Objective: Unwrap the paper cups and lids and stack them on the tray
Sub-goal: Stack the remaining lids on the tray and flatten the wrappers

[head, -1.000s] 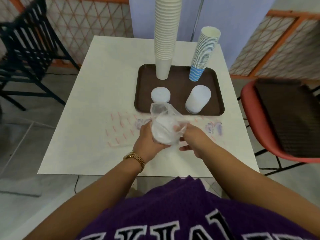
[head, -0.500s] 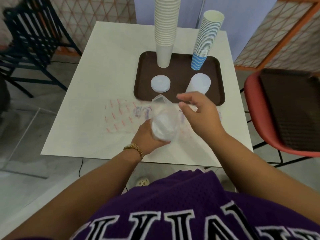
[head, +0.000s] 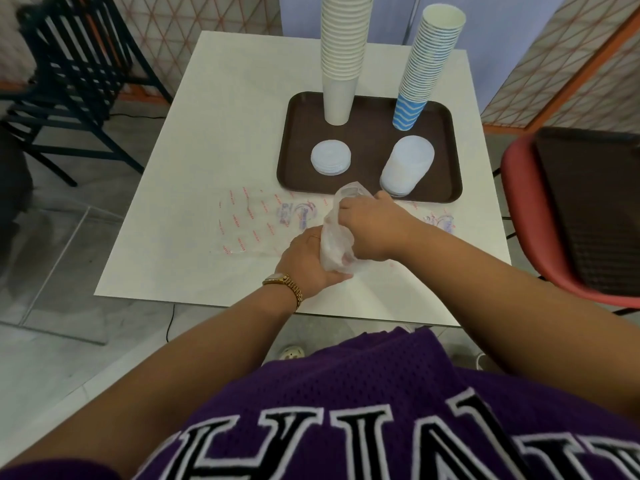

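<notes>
Just before the near rim of the brown plastic tray point(head: 446, 161), both hands hold a clear plastic bag point(head: 337, 233) of lids: left hand point(head: 306, 259) grips its bottom, right hand point(head: 372, 226) pinches its top. The flat wrappers' point(head: 249, 220) red print is unreadable.

Even, soft daylight over a pale worktop point(head: 242, 140), seen through a wide-angle lens.

Shadows are faint beneath the brown tray point(head: 446, 199); no harsh glare shows. Straight edges bow toward the frame's borders, and the dark chair point(head: 72, 67) at upper left smears with motion blur.
</notes>
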`<control>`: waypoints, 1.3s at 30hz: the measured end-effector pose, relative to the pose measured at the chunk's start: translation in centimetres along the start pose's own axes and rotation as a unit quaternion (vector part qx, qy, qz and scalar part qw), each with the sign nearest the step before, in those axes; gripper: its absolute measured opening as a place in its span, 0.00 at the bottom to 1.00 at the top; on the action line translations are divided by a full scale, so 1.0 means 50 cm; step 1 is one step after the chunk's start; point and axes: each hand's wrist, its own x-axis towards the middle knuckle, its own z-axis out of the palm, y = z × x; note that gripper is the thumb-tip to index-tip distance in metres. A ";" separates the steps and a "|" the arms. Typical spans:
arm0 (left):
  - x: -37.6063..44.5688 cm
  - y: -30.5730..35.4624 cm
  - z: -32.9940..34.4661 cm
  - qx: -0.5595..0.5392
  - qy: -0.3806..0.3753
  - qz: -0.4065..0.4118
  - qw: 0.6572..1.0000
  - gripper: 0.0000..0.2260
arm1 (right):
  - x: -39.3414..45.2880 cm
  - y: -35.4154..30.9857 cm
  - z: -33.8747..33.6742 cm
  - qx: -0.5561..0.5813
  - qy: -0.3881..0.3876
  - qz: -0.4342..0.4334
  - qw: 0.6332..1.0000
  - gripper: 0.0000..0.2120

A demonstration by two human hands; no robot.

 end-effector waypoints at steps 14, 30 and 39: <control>-0.017 0.019 0.001 -0.043 0.001 0.007 0.999 0.49 | 0.005 0.012 0.043 0.031 -0.016 0.013 0.999 0.38; -0.004 0.019 -0.094 -0.184 0.062 0.006 0.981 0.47 | 0.013 0.050 -0.115 0.197 0.016 -0.007 0.980 0.20; 0.070 -0.035 -0.195 -0.203 0.061 0.009 0.977 0.51 | 0.117 0.032 -0.178 0.177 0.071 -0.014 0.981 0.12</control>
